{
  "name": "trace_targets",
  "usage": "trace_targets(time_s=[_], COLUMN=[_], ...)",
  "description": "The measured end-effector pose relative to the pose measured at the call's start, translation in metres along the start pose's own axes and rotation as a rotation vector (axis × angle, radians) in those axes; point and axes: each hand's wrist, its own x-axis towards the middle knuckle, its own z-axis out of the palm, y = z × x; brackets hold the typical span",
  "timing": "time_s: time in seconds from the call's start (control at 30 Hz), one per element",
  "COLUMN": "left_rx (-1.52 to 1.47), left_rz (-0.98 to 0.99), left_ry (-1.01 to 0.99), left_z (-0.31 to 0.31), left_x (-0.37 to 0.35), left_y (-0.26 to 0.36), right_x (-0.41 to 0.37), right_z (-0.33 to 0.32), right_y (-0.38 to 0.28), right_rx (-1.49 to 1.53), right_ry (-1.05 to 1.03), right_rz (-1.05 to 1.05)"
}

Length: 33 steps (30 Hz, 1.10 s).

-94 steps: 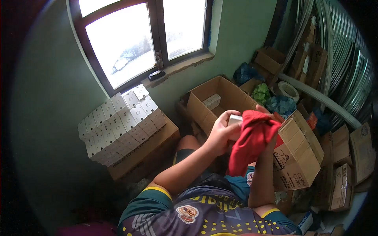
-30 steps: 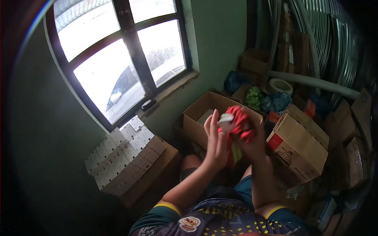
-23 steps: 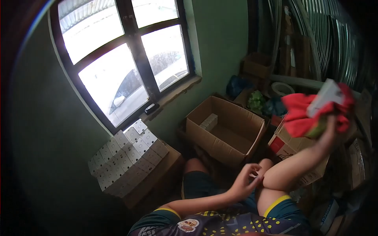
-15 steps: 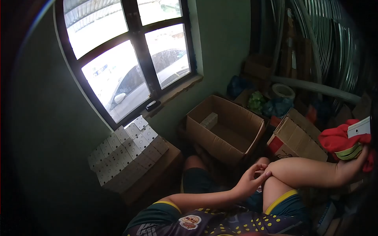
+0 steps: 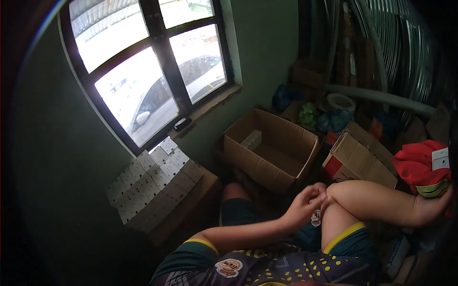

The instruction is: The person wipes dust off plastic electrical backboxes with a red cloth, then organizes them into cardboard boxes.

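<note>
At the far right, my right hand point(image 5: 441, 201) is closed round a red cloth point(image 5: 414, 164) with a yellow-green striped edge. A white box point(image 5: 441, 159) with a dark dot pokes out of the cloth; its far side lies beyond the view. My right arm is bent, its elbow near my knee. My left hand point(image 5: 307, 202) has curled fingers that touch the right elbow, with no object visible in them. To the left, several white boxes point(image 5: 155, 178) with dark dots are stacked in stepped rows on a cardboard box point(image 5: 202, 190).
An open cardboard carton point(image 5: 272, 174) stands ahead, with a few white boxes point(image 5: 252, 139) at its far end. Beside it leans another cardboard box point(image 5: 355, 155). Plastic bags point(image 5: 336, 120), a tape roll point(image 5: 341, 102) and long metal strips point(image 5: 403, 62) lie behind. A window point(image 5: 148, 71) is at left.
My right hand has lowered slightly, and the red cloth and white box have turned in it. My left fingers have curled more at the elbow. The view has shifted a little.
</note>
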Motion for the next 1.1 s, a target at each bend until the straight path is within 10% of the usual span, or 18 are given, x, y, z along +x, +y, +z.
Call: trace_targets(time_s=[0.5, 0.63, 0.9, 1.1], left_rx=[0.067, 0.091, -0.045, 0.003], left_rz=[-0.293, -0.317, 0.454, 0.395], left_ry=[0.027, -0.234, 0.177, 0.226], left_z=[-0.002, -0.023, -0.072, -0.057], left_x=[-0.016, -0.021, 0.039, 0.052], left_y=[0.015, 0.021, 0.096, 0.111], right_x=[-0.006, -0.024, -0.16, -0.264], right_z=[0.019, 0.076, 0.193, 0.22], right_y=[-0.012, -0.05, -0.087, -0.061], right_rx=[0.041, 0.146, 0.216, 0.647], right_ry=[0.196, 0.136, -0.622, -0.655], right_rz=[-0.102, -0.18, -0.213, 0.521])
